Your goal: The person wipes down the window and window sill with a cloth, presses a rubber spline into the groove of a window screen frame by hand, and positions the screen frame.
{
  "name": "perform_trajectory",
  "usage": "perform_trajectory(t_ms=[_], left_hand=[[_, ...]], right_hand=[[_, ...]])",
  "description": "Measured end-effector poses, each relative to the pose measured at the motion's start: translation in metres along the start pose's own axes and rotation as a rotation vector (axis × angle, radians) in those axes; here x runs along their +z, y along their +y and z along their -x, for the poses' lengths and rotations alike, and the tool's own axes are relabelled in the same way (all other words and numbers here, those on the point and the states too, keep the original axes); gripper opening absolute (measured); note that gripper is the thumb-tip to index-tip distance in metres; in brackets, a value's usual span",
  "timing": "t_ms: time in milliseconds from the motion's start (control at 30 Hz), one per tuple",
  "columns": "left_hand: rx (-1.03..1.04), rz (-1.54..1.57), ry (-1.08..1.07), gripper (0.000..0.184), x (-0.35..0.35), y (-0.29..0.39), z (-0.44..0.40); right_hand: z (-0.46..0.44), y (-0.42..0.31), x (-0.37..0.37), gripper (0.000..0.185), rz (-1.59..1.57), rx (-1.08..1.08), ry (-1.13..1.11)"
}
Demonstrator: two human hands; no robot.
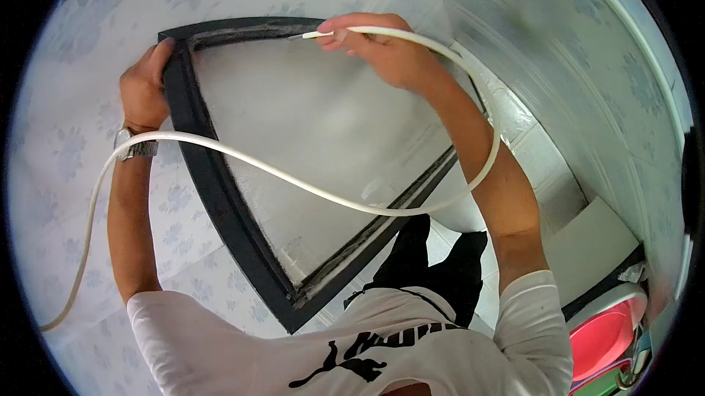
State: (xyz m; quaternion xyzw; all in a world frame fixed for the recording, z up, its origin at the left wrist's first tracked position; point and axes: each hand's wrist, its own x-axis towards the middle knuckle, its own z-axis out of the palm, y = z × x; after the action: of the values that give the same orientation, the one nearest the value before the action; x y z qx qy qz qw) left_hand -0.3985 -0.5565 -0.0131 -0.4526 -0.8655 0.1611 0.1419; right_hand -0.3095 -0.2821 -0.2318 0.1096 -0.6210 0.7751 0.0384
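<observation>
A black-framed window panel with a pale, see-through centre stands tilted in front of me; whether it is glass or fine mesh I cannot tell. Grey dirt lines the inner edge of its frame. My left hand, with a wristwatch below it, is closed around the frame's upper left corner. Pinched in my right hand is a thin white hose, its end at the top inner edge of the frame. A small clear streak, possibly water, shows at the tip. The hose loops across the panel and over my left wrist.
Tiled walls with blue flower patterns surround me. At the right hangs a translucent sheet or panel. White floor tiles lie below it. Pink and green basins stand at the lower right, by a pale board.
</observation>
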Motion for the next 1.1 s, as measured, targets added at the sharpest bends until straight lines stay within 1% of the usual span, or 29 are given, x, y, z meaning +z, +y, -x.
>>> perform_trajectory(t_ms=[33, 100, 133, 200, 267, 333, 367, 400, 467, 600, 700, 800, 933, 1000, 1067, 1100], left_hand=[[-0.007, -0.015, -0.007, 0.036, 0.002, -0.002, 0.001], [-0.012, -0.036, -0.022, 0.037, 0.005, -0.010, 0.007], [-0.010, -0.054, -0.037, 0.037, 0.006, -0.011, 0.007], [0.010, -0.031, -0.013, 0.038, 0.009, -0.011, 0.008], [-0.015, -0.043, -0.043, 0.037, 0.011, -0.010, 0.010], [-0.015, -0.038, -0.037, 0.037, 0.016, -0.010, 0.011], [-0.012, -0.031, -0.033, 0.037, 0.017, -0.011, 0.012], [-0.016, -0.035, -0.032, 0.037, 0.017, -0.010, 0.014], [0.015, -0.008, -0.013, 0.037, 0.015, -0.005, 0.010], [0.002, -0.029, -0.004, 0.036, 0.020, -0.006, 0.014], [-0.008, -0.074, -0.017, 0.038, 0.020, -0.004, 0.012], [0.003, -0.007, 0.015, 0.040, 0.018, 0.002, 0.011], [0.003, -0.009, 0.020, 0.041, 0.018, 0.004, 0.012], [-0.003, -0.027, 0.006, 0.038, 0.022, 0.001, 0.015], [0.002, -0.026, 0.003, 0.036, 0.025, 0.001, 0.015], [0.018, -0.040, 0.013, 0.034, 0.024, 0.002, 0.014]], right_hand=[[0.002, 0.000, 0.001, 0.026, -0.002, -0.004, -0.004], [0.005, 0.001, 0.009, 0.025, 0.184, -0.081, 0.047], [0.007, 0.000, 0.012, 0.025, 0.184, -0.085, 0.043], [0.014, -0.005, 0.021, 0.023, 0.333, -0.271, 0.082], [0.021, -0.014, 0.036, 0.021, 0.343, -0.282, 0.076], [0.023, -0.027, 0.049, 0.021, 0.445, -0.474, 0.081], [0.021, -0.029, 0.057, 0.021, 0.414, -0.554, 0.108], [0.023, -0.028, 0.060, 0.021, 0.413, -0.558, 0.105], [0.023, -0.027, 0.064, 0.020, 0.611, -0.509, 0.086], [0.022, -0.037, 0.074, 0.018, 0.553, -0.557, 0.107], [0.018, -0.048, 0.088, 0.017, 0.581, -0.648, 0.142], [0.021, -0.054, 0.091, 0.018, 0.655, -0.647, 0.098], [0.022, -0.064, 0.101, 0.015, 0.694, -0.668, 0.127], [0.024, -0.068, 0.105, 0.014, 0.717, -0.677, 0.116], [0.026, -0.070, 0.105, 0.016, 0.728, -0.676, 0.117], [0.028, -0.073, 0.104, 0.021, 0.747, -0.631, 0.075]])
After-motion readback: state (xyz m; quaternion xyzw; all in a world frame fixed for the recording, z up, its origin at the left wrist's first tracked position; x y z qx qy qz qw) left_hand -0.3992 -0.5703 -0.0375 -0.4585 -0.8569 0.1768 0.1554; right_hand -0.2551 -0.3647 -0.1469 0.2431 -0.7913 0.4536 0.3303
